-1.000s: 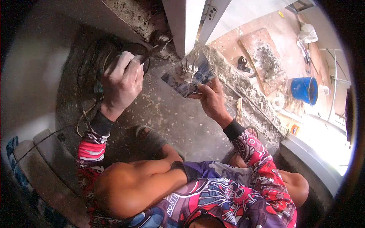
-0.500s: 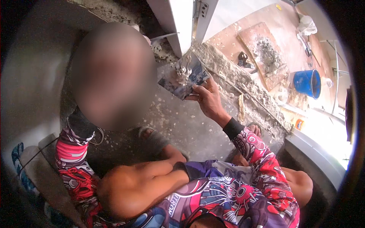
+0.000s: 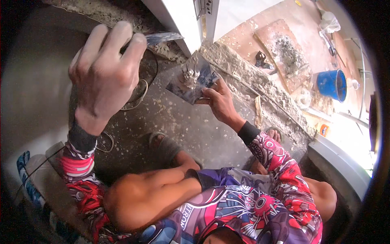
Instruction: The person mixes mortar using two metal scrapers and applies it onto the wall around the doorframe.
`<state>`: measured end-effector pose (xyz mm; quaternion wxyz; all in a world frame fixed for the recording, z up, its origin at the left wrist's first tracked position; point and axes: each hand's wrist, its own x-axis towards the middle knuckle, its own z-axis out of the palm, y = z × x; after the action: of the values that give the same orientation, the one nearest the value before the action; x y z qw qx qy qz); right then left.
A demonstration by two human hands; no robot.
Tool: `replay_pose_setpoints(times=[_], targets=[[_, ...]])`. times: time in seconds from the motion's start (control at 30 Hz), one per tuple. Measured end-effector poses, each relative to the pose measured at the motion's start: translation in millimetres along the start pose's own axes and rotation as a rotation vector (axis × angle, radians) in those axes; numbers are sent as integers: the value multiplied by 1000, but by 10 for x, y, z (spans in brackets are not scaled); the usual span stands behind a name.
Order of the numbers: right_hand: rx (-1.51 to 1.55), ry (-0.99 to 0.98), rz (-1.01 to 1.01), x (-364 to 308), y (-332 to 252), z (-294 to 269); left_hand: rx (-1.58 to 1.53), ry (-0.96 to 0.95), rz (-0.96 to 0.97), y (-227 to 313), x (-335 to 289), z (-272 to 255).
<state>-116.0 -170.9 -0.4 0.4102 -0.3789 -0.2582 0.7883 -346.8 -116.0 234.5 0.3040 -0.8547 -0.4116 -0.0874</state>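
Raised at the upper left, my left hand [image 3: 107, 75] has its fingers curled round a trowel [image 3: 164, 38]; the handle is hidden behind the hand. The thin blade points right and reaches the foot of a white frame post [image 3: 172, 20]; I cannot tell whether it touches. My right hand [image 3: 221, 101] grips the near right edge of a flat, dark square plate [image 3: 178, 87], thumb on top. A lump of wet grey mortar [image 3: 190, 77] sits on the plate, which I hold over the floor beside the rough sill.
A broken concrete sill [image 3: 252, 89] runs diagonally to the right. Beyond it lie a mortar-smeared board [image 3: 284, 53] and a blue bucket [image 3: 332, 85]. A pale cable [image 3: 138, 97] loops on the speckled floor [image 3: 130, 130] behind my left hand. A grey wall [image 3: 36, 81] stands at the left.
The trowel blade has turned from nearly edge-on to show more of its face. My left hand, blurred out before, now shows. My right hand and the plate have barely shifted.
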Motion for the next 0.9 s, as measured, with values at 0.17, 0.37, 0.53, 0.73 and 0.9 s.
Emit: replay_pose_setpoints(times=[0.17, 0.37, 0.53, 0.73, 0.9], targets=[[-5, -5, 27, 10, -101, 21, -239, 17, -88, 1, -249, -82], [-207, -80, 251, -82, -540, -92, -668, 138, -500, 382, -823, 47], [-689, -298, 605, -2, -1800, -2, -915, 193, -670, 581, -1152, 336], [-822, -262, 861, -2, -2520, -4, -1359, -31, -1081, 785, -1266, 421], [-636, -556, 960, 372, -1917, -398, -926, -249, -746, 564, -1145, 74]])
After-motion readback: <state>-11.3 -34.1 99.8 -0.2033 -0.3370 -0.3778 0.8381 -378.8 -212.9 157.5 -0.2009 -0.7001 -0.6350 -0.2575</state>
